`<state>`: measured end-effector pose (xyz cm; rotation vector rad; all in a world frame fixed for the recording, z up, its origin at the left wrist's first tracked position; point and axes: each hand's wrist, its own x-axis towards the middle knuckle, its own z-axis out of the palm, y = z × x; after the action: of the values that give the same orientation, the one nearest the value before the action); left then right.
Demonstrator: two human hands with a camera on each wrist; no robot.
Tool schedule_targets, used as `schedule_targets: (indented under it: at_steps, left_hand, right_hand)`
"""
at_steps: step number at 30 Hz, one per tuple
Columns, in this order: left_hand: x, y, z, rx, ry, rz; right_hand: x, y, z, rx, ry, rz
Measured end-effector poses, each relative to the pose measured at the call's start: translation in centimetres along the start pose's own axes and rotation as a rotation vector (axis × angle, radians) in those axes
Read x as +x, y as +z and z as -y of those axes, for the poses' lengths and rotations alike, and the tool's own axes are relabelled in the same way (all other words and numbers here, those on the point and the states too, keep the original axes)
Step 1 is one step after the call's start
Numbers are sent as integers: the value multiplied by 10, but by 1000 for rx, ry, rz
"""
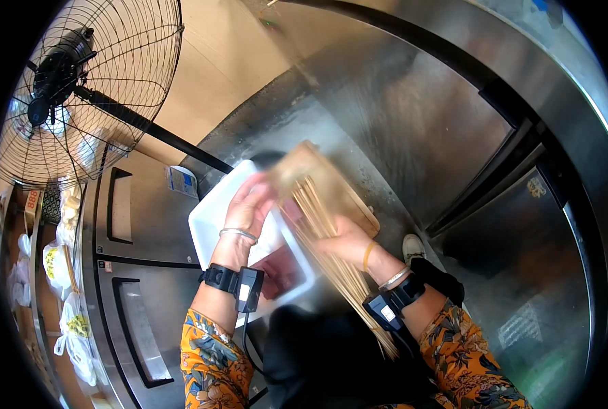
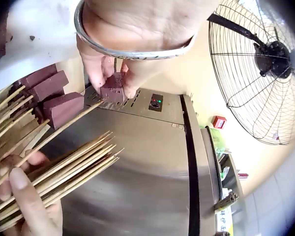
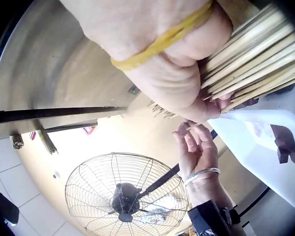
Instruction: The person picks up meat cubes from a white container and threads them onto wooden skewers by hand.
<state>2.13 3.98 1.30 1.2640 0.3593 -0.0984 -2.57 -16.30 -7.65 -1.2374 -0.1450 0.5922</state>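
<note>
My left hand [image 1: 249, 204] pinches a small dark red food block [image 2: 112, 91] between thumb and fingers, above the white tub [image 1: 205, 219]. A thick bundle of bamboo skewers [image 1: 348, 283] lies in the grip of my right hand [image 1: 348, 242], its lower end reaching back toward my lap. One skewer [image 2: 71, 123] stands apart from the bundle in the left wrist view, its tip right at the block's lower edge. More dark red blocks [image 2: 64, 109] are piled beside the skewers there. Others [image 1: 283, 269] lie in the near end of the tub.
A wooden board [image 1: 348, 194] sits beyond the right hand, next to the tub. At the far left stands a large black fan [image 1: 58, 75], its pole running down behind the tub. Steel cabinets [image 1: 147, 225] flank the left; a steel fridge front [image 1: 522, 225] the right.
</note>
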Motion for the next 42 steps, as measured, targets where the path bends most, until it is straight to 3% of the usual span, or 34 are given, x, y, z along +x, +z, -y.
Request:
schedule_targets:
  at_steps: [23,37,38,42]
  left_hand:
    - [-15,13,7,198,76,-106]
    - [-27,15,27,352,94,-55]
    - [-27,13,28,371,97,-53]
    - [-30,9,22,402,141,10]
  right_hand:
    - [0,0,7,26,27,-19]
    - [6,-1,6,-58,123,-29]
    - [7,-4,1,39,46,46]
    - [6,-3,11,-106,3,22]
